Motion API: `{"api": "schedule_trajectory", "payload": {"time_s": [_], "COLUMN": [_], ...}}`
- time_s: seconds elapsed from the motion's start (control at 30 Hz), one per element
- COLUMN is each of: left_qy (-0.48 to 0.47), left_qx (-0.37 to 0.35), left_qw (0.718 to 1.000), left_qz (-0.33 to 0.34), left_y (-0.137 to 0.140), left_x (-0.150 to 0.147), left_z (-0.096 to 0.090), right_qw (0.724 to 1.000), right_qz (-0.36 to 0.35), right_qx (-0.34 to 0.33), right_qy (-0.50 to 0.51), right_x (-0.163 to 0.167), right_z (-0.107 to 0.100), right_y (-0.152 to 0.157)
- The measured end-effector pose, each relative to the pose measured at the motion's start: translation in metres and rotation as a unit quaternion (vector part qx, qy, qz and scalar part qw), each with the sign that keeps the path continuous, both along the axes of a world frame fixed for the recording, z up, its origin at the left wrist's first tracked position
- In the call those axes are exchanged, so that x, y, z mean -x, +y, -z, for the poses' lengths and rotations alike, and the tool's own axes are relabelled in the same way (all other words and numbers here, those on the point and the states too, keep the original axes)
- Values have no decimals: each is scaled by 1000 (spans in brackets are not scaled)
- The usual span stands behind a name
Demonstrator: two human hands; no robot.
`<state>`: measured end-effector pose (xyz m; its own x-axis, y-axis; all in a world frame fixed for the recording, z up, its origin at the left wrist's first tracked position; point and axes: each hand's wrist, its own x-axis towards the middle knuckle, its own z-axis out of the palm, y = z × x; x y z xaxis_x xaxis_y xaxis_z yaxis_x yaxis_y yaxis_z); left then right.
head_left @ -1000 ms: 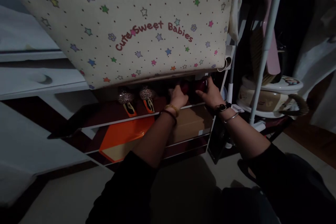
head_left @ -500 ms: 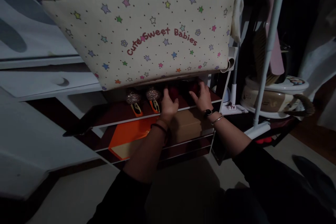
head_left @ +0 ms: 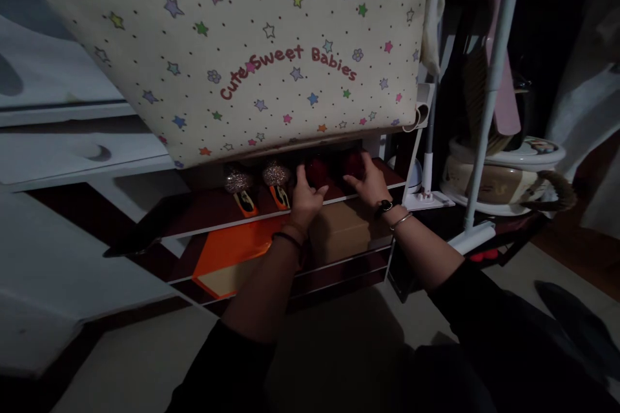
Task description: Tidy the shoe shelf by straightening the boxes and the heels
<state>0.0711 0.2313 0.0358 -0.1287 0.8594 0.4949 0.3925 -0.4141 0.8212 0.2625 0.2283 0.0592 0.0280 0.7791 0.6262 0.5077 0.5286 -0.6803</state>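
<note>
Both hands reach onto the upper shelf [head_left: 213, 219] of a low rack, under a hanging cream cloth bin. My left hand [head_left: 307, 199] is closed around the side of a dark red shoe [head_left: 317, 170], thumb on the right and fingers on the left. My right hand [head_left: 372, 184] grips a second dark red shoe [head_left: 353, 162] from its right side. Shadow hides the far ends of both shoes. Left of my left hand stands a pair of glittery shoes, a left one [head_left: 238, 181] and a right one [head_left: 276, 175], with orange and black insoles.
The cream star-print bin [head_left: 271, 26] overhangs the shelf closely. Below sit an orange box [head_left: 227, 251] and a brown cardboard box [head_left: 341, 232]. At right stand a pale pole [head_left: 489, 90], a pink-handled brush [head_left: 506, 90] and a potty-like seat [head_left: 504, 174]. White drawers [head_left: 72, 148] are at left.
The view has shifted slightly, so the bin and shelf sit a little further left. Both hands stay at the red shoes, which show more plainly between the fingers.
</note>
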Motion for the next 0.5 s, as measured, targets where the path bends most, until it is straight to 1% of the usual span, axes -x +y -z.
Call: {"api": "schedule_trajectory", "payload": {"time_s": [0.07,0.13,0.23,0.37,0.5], "left_qy": [-11,-1,22,22,-8], "left_qx": [3,7,15,16,12], "left_qw": [1000,1000,1000,1000,1000], "left_qz": [-1,7,0,0,28], "left_y": [-1,-2,-4,-4,-3], "left_x": [-2,-4,-4,-3,-1], "left_z": [0,-1,-4,-4,0], "right_qw": [999,999,1000,998,996], "right_qz": [22,27,-3,-44,-76], "right_qx": [-12,-17,-19,-31,3], "right_qy": [-31,-36,-15,14,49], "right_x": [2,3,-1,-7,-8], "right_z": [-3,-1,8,21,27], "right_y": [0,4,12,17,17]}}
